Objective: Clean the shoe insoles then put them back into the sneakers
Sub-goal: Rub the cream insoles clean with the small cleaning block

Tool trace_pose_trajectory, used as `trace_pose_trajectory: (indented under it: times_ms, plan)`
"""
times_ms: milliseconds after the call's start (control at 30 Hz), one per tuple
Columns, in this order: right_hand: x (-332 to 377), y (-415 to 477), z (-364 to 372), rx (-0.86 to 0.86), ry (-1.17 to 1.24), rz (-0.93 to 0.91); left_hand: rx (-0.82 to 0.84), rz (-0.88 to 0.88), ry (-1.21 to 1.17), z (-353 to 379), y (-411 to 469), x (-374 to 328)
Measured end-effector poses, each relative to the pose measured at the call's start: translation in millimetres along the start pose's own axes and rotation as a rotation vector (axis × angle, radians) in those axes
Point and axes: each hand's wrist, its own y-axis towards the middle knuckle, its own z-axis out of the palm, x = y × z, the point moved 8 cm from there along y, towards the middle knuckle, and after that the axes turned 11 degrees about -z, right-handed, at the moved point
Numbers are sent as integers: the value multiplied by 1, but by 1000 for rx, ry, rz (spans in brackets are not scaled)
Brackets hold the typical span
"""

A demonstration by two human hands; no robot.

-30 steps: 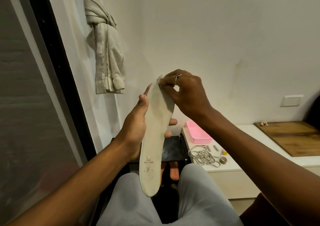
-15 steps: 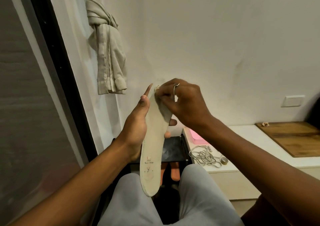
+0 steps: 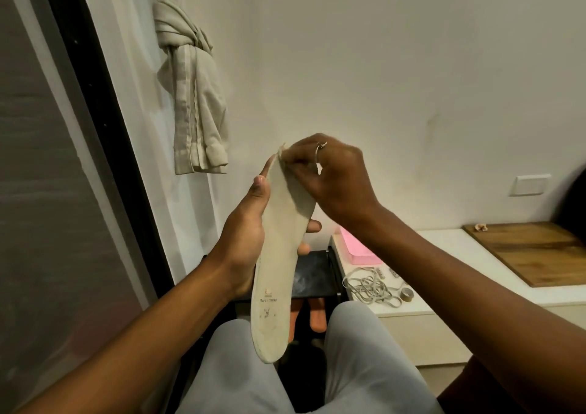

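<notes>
**Holding the insole (image 3: 279,255) at two places**

Head view: my left hand (image 3: 242,242) grips the insole round its middle. The thumb lies up along the left edge, and two fingertips curl out past the right edge. My right hand (image 3: 333,182), with a ring (image 3: 321,149) on one finger, has its fingers bent close and pinches the toe end. A small pale tip shows just above those fingertips; I cannot tell whether it is the insole's own edge or something else.

The insole is in the air over my lap, nearly upright and leaning a little to the right, with the toe up and the heel down between my knees (image 3: 364,366). Its pale face is turned to me, with small printed marks and a few specks near the heel.

Behind the heel is a black stool (image 3: 314,275), with two orange shapes (image 3: 317,317) on the floor under it.

To my right runs a white counter (image 3: 450,245). A pink box (image 3: 360,252) sits at its left edge. Near the front left corner lies a tangle of grey laces (image 3: 369,288), with a tape roll (image 3: 406,293) just beside them. A wooden board (image 3: 545,252) covers the right end.

A wall switch (image 3: 532,184) sits above the counter, and a knotted curtain (image 3: 190,96) hangs by the window frame on my left.
</notes>
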Motion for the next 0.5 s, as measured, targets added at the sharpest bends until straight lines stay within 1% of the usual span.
trace_pose_trajectory:
  times_ms: [67,100,133,233,300,400,467,500]
  plan:
    - [-17,4,-7,-73,-25,86,6,-5,30,5,-3,0]
    - [-15,2,-7,-84,-10,90,10,-14,26,6,-3,2]
    - [-7,-1,-3,-70,15,65,11,-25,12,4,-2,4]
    - [28,-14,12,62,90,-55,-36,-39,-55,-5,0,5]
    - [23,-11,10,71,42,-72,-40,-22,-55,-5,1,4]
    - [-14,4,-3,-23,-81,19,-19,8,-15,2,-3,-1]
    - [-23,1,-4,-35,-95,70,-5,2,-15,6,-5,-1]
    - [-18,-4,-2,-20,-89,67,-3,6,-15,6,-5,-1]
